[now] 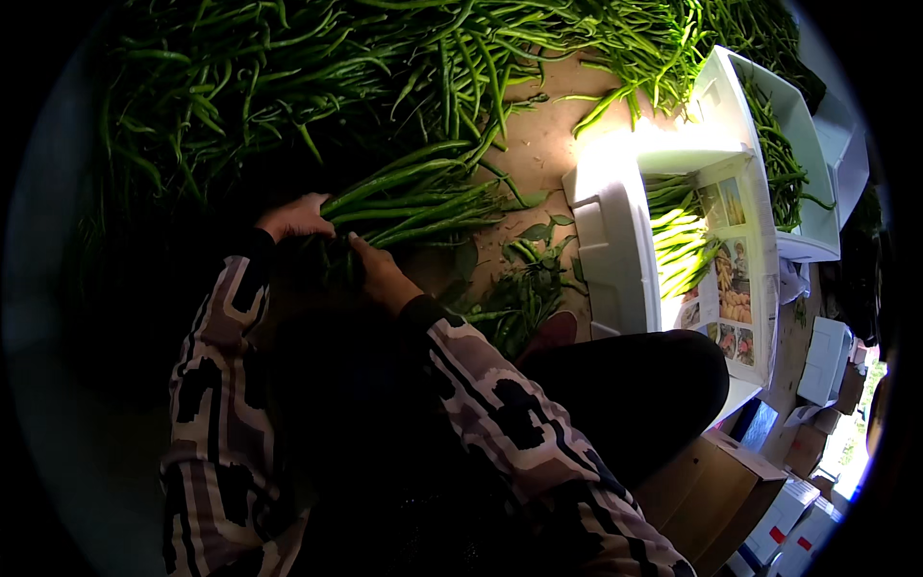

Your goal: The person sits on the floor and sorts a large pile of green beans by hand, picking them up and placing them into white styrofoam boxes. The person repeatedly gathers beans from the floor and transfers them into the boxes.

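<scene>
A bunch of long green chili peppers (418,195) is in my hands, its tips fanning out toward the right. My left hand (299,216) wraps around the stem end from the left. Just to the right and lower, my right hand (382,270) grips the same bunch from below with its thumb up; deep shadow hides its fingers. Beyond my hands spreads a large heap of loose green chili peppers (303,72). To the right, a white foam box (613,245), lined with printed paper (735,274), holds a neat layer of peppers (678,245).
Leaves and pepper scraps (530,281) lie on the floor (548,137) near my shoe (559,332). A second foam box (789,122) with peppers stands behind the lined one. Cardboard boxes (707,498) sit at the lower right. My bent knee (649,389) borders the lined box.
</scene>
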The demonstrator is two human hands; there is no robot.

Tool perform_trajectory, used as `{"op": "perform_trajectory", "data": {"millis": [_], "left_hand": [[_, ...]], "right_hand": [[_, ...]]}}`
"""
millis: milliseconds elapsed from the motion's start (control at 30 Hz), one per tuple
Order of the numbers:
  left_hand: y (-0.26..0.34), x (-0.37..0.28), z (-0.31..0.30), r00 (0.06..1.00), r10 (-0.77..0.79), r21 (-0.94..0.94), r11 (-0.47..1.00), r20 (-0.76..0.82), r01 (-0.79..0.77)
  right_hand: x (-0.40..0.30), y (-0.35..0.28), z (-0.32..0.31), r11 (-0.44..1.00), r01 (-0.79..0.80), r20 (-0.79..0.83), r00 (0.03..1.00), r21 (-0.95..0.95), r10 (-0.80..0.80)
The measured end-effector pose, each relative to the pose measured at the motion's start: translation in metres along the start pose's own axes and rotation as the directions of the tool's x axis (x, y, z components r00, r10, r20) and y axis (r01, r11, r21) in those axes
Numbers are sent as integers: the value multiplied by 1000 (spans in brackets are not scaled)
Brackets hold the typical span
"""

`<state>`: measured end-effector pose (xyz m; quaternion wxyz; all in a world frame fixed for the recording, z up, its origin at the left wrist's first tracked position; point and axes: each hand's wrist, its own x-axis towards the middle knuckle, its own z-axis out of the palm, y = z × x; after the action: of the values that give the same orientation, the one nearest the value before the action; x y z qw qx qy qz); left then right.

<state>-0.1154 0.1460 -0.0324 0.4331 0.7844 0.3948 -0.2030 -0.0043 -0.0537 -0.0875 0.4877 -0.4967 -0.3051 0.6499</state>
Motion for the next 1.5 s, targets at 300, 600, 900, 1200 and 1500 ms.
{"op": "perform_trajectory", "data": {"millis": [300, 600, 900, 1200, 1500], "left_hand": [[-52, -17, 70, 939, 123, 103, 990, -322, -95], [91, 13, 75, 733, 411, 293, 910, -542, -294], [74, 19, 90, 711, 491, 418, 858, -503, -297], [91, -1, 95, 598, 547, 463, 831, -586, -308], [105, 17, 87, 551, 286, 18, 898, -784, -440]], "right_hand": [[-54, 36, -34, 788, -529, -2, 830, 315, 558], [-80, 12, -121, 842, -368, -107, 891, 395, 441], [-78, -35, -166, 993, -97, -613, 782, 60, 114], [33, -69, -257, 318, -225, -346, 848, -921, -402], [-57, -106, -258, 798, -425, -474, 857, -428, 203]]}}
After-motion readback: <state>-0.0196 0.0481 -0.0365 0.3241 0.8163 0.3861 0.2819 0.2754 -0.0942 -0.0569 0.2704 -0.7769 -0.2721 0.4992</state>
